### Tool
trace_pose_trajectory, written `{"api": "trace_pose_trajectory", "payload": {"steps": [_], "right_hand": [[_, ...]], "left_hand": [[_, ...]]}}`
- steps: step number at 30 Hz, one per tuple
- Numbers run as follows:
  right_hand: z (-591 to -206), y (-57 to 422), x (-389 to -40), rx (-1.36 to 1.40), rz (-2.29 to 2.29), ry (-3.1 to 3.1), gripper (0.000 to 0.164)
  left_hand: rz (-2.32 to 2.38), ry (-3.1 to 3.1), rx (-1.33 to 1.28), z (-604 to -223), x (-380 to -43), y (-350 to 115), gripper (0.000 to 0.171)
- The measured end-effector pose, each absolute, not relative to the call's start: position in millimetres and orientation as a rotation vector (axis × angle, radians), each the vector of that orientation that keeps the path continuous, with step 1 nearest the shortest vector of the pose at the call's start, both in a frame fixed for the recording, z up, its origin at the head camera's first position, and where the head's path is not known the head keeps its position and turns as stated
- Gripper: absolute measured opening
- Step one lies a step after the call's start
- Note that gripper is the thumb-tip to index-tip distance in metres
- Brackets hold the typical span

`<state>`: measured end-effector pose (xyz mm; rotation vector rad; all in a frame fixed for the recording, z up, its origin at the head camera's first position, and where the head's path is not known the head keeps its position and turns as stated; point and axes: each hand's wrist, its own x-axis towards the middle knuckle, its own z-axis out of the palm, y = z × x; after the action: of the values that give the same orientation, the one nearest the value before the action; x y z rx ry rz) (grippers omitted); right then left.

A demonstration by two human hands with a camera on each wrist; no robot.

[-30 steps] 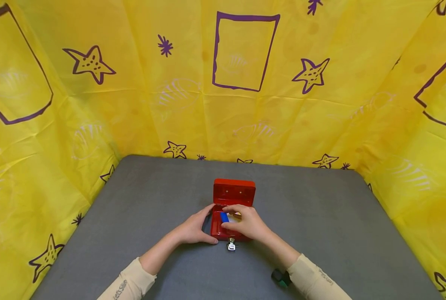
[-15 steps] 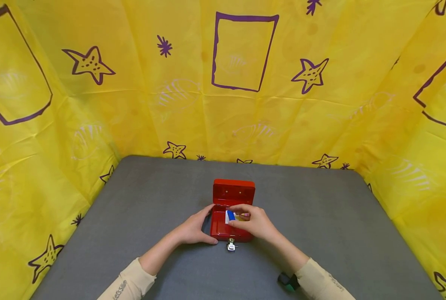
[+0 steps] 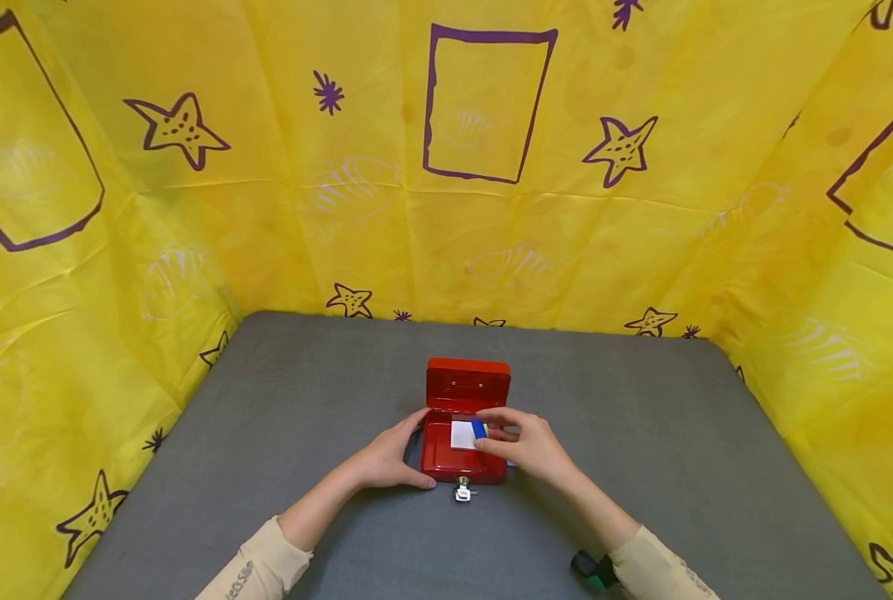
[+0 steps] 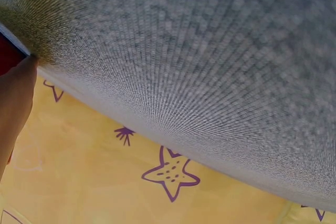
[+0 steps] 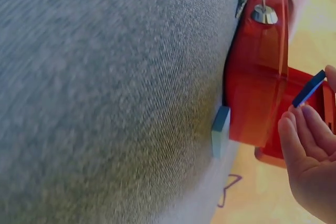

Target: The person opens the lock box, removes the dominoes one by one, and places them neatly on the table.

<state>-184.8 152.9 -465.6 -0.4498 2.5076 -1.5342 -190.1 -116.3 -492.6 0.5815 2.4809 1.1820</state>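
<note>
A small red cash box (image 3: 438, 458) stands on the grey table with its lid (image 3: 468, 385) raised. My left hand (image 3: 386, 457) grips its left side, thumb at the front corner and fingers at the back one. Over the right part of the box, my right hand (image 3: 529, 439) pinches a flat blue block (image 5: 308, 88) between thumb and fingertips. A white rectangular piece (image 3: 462, 434) is visible inside the box, left of the blue block. Keys (image 3: 463, 492) hang from the lock on the front wall. The left wrist view catches only part of the left hand (image 4: 16, 103).
A light blue block (image 5: 220, 132) is on the table close to the box's right wall, mostly hidden by the right hand in the head view. Yellow patterned cloth (image 3: 491, 250) encloses the grey table (image 3: 326, 375) at the back and sides.
My right hand has moved to the right with the blue block, uncovering more of the white piece in the box. The left hand and the box have stayed in place.
</note>
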Motion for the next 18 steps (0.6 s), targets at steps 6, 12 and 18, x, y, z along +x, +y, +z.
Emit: {"api": "trace_pose_trajectory", "payload": {"steps": [6, 12, 18], "right_hand": [[-463.2, 160.8, -182.7, -0.437, -1.544, 2.531, 0.042], [-463.5, 170.3, -178.4, -0.385, -1.532, 2.546, 0.046], [-463.3, 182.7, -177.4, -0.340, -1.523, 2.574, 0.046]], "left_hand": [[1.180, 2.483, 0.586, -492.6, -189.4, -116.7, 0.104], [1.176, 2.488, 0.588, -493.9, -189.5, -116.3, 0.104], [1.181, 2.487, 0.584, -493.0, -189.8, -116.4, 0.104]]}}
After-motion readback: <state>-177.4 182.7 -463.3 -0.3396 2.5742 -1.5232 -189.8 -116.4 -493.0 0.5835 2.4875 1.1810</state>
